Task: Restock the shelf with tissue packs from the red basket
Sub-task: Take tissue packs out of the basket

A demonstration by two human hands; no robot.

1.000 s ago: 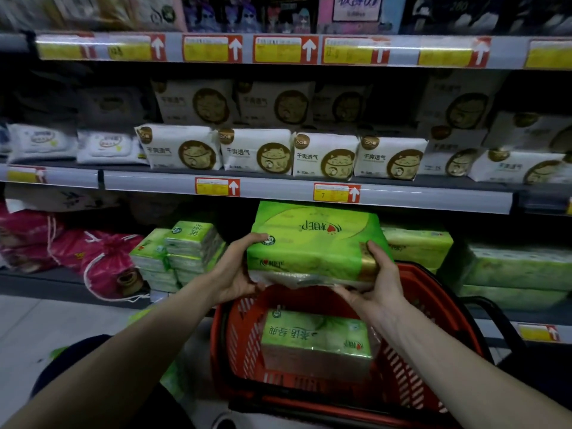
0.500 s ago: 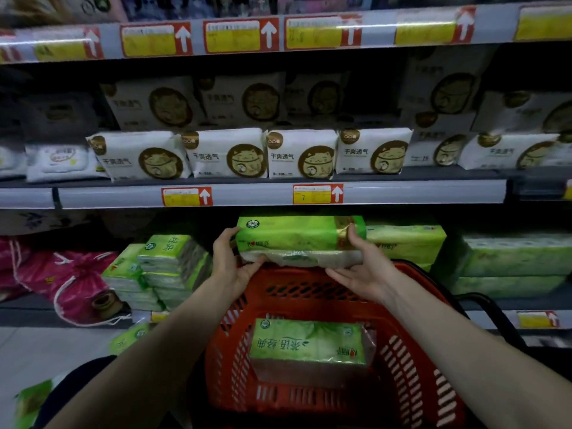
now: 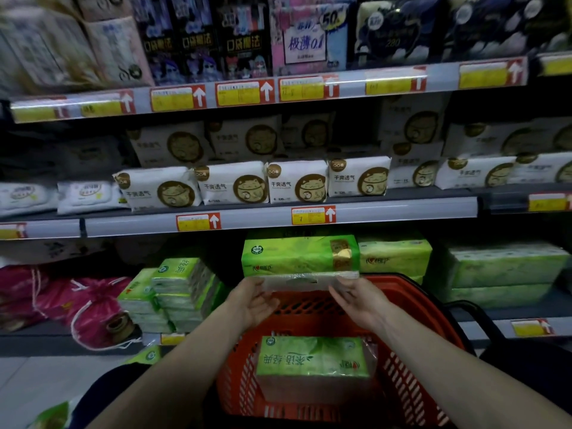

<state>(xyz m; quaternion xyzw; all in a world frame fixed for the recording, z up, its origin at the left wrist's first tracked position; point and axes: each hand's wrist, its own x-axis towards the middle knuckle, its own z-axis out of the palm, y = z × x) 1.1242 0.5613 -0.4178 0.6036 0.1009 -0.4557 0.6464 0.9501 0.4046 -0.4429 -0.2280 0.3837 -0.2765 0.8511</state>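
Green tissue pack (image 3: 298, 257) lies crosswise in bottom shelf (image 3: 483, 329), dead ahead of both hands; L hand (image 3: 250, 301) & R hand (image 3: 356, 300) unclenched, fingertips touching its near edge.

I see the bottom shelf (image 3: 560, 324) across the lower frame. Green tissue packs (image 3: 399, 255) are stacked on it at centre and right, smaller green packs (image 3: 173, 292) are piled left of centre, and pink drawstring bags (image 3: 77, 305) lie far left. The middle shelf (image 3: 387, 212) carries a row of white cat-logo packs (image 3: 297, 184). The top shelf (image 3: 346, 85) holds dark packets (image 3: 198, 41).
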